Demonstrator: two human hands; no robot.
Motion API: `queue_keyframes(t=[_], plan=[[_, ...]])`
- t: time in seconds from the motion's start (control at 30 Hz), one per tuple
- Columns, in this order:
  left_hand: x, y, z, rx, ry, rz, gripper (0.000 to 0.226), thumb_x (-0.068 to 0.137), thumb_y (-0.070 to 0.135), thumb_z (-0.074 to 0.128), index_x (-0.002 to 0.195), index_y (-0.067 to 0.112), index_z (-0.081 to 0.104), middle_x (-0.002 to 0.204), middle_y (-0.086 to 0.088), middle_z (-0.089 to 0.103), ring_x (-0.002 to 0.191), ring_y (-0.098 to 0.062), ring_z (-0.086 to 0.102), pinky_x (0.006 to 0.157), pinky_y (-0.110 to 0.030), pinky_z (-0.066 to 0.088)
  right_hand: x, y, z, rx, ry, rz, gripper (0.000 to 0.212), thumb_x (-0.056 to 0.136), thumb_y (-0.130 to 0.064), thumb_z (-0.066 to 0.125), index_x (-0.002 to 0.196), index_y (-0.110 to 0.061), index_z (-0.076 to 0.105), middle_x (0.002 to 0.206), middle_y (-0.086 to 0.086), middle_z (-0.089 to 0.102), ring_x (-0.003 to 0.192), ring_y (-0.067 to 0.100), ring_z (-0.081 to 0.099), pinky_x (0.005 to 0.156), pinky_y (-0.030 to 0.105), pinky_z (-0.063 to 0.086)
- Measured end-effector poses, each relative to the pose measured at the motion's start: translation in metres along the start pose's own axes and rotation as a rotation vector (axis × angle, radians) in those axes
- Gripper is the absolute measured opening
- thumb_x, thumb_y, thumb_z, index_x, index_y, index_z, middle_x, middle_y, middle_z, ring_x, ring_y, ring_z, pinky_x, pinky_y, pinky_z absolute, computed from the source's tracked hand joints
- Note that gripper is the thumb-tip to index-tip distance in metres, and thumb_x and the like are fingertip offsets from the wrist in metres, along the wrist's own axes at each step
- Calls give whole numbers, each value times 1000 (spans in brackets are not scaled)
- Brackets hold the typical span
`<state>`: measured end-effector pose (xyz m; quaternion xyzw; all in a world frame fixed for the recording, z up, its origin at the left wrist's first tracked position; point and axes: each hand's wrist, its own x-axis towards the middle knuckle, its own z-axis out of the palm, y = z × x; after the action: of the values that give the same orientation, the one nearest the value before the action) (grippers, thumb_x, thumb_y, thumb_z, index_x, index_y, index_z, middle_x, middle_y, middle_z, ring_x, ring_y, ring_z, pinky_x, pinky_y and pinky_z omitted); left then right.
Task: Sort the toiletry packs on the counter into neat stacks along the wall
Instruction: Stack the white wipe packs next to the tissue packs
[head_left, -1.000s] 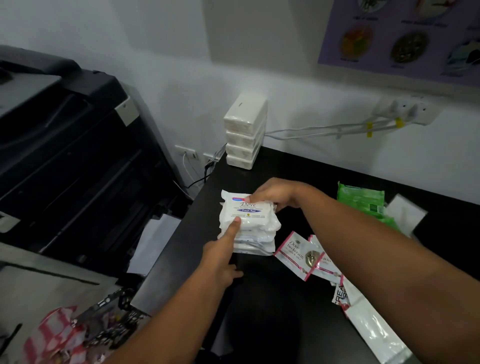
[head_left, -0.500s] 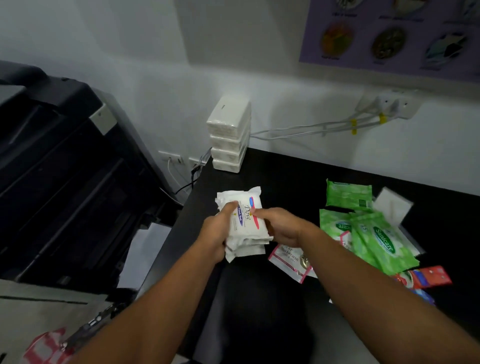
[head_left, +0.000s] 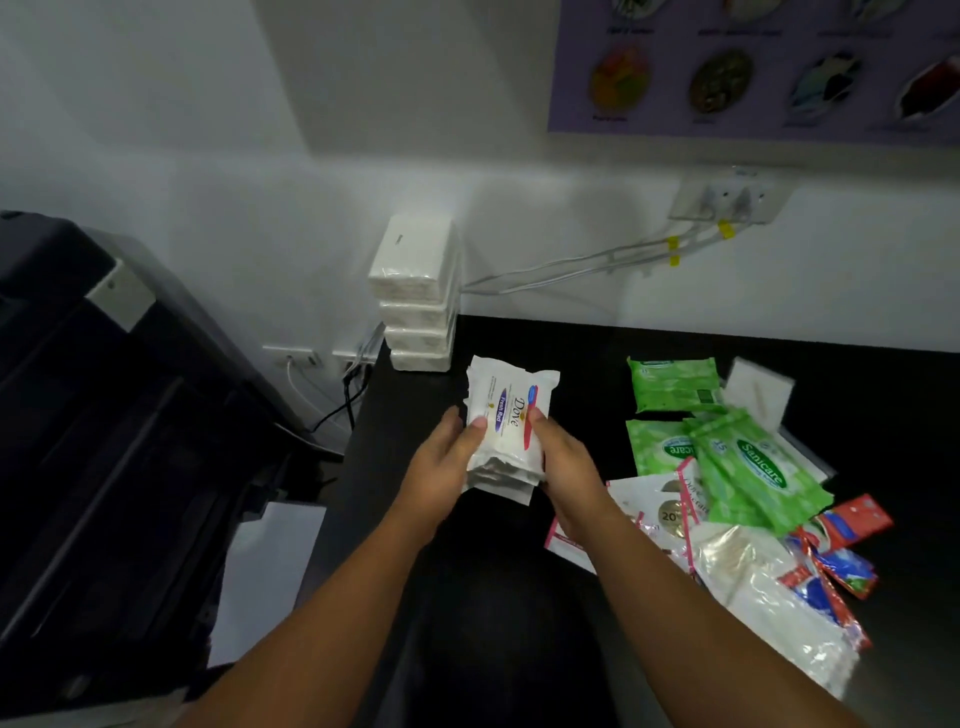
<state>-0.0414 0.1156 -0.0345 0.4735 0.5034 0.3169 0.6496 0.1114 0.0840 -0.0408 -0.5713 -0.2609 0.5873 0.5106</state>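
Black counter (head_left: 649, 343) meets white wall (head_left: 260, 156), copier (head_left: 130, 441) alongside.

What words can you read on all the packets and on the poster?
"Dove": top white soap pack, held between left hand and right hand.
"Fresh Red": same pack, purple band.
"Sanicare": green wipes pack.
"15": corner of that pack.
"20": gold circle on pink-edged sachet.
Poster captions: too blurred.

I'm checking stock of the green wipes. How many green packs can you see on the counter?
3. One green pack lies flat nearest the wall, one sits just in front of it, and one overlaps that, angled right. More may be hidden underneath.
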Motion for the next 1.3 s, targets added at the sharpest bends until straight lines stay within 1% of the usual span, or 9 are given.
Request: queue_keyframes(t=[0.13, 0.2, 0.37, 0.53, 0.73, 0.87, 0.97, 1.03, 1.3], plan=[[-18, -29, 3, 115, -52, 152, 53, 98, 45, 53, 148, 36, 39, 134, 14, 62, 122, -4, 59, 102, -28, 47, -20, 28, 9, -19, 48, -188, 36, 102, -27, 49, 138, -27, 51, 125, -7, 67, 113, 8, 65, 93, 26, 54], [-16, -35, 10, 91, -40, 159, 57, 97, 50, 52, 150, 35, 37, 137, 13, 60, 125, -3, 56, 106, -32, 46, -18, 38, 16, 2, 93, -213, 39, 102, -29, 48, 141, -29, 48, 127, -7, 66, 115, 7, 64, 96, 29, 54], [14, -32, 14, 50, 11, 95, 53, 96, 53, 50, 145, 34, 46, 129, 16, 65, 119, 2, 59, 109, -33, 45, 17, 37, 26, -9, 182, -219, 42, 98, -43, 52, 139, -33, 50, 127, -7, 66, 116, 14, 64, 99, 47, 52], [64, -15, 16, 38, 35, 90, 48, 98, 51, 50, 141, 30, 54, 124, 11, 68, 113, 1, 63, 106, -30, 48, 67, 9, 26, 7, 191, -220, 41, 101, -34, 52, 141, -27, 49, 126, -3, 66, 106, 9, 68, 91, 34, 57], [116, 2, 18, 4, 98, 139, 47, 96, 54, 52, 138, 34, 55, 120, 12, 70, 109, 0, 65, 98, -24, 48, 115, -16, 28, -13, 169, -188, 37, 99, -38, 53, 135, -31, 55, 120, -5, 69, 104, 10, 68, 92, 38, 56], [136, 5, 17, -65, 123, 186, 51, 94, 52, 54, 140, 30, 53, 127, 11, 67, 116, -2, 62, 103, -27, 47, 135, -23, 31, -14, 141, -174, 38, 97, -41, 55, 134, -31, 56, 120, -6, 69, 107, 13, 68, 96, 44, 54], [144, 10, 19, -87, 144, 240, 38, 102, 40, 50, 137, 27, 54, 123, 14, 66, 112, 6, 62, 90, -12, 48, 147, -24, 36, -27, 151, -181, 47, 89, -48, 59, 133, -30, 57, 120, -7, 69, 109, 13, 67, 102, 46, 50], [149, 14, 21, -96, 157, 245, 36, 102, 38, 50, 136, 26, 54, 120, 15, 67, 107, 8, 63, 84, -8, 47, 153, -25, 38, -31, 153, -184, 49, 88, -48, 59, 133, -29, 56, 121, -6, 69, 110, 14, 67, 103, 46, 49], [157, 16, 22, -76, 164, 221, 43, 100, 43, 52, 138, 24, 55, 122, 11, 68, 109, 4, 64, 95, -19, 48, 155, -29, 37, -24, 128, -184, 39, 98, -37, 54, 136, -26, 55, 122, -4, 68, 106, 10, 67, 98, 37, 52]])
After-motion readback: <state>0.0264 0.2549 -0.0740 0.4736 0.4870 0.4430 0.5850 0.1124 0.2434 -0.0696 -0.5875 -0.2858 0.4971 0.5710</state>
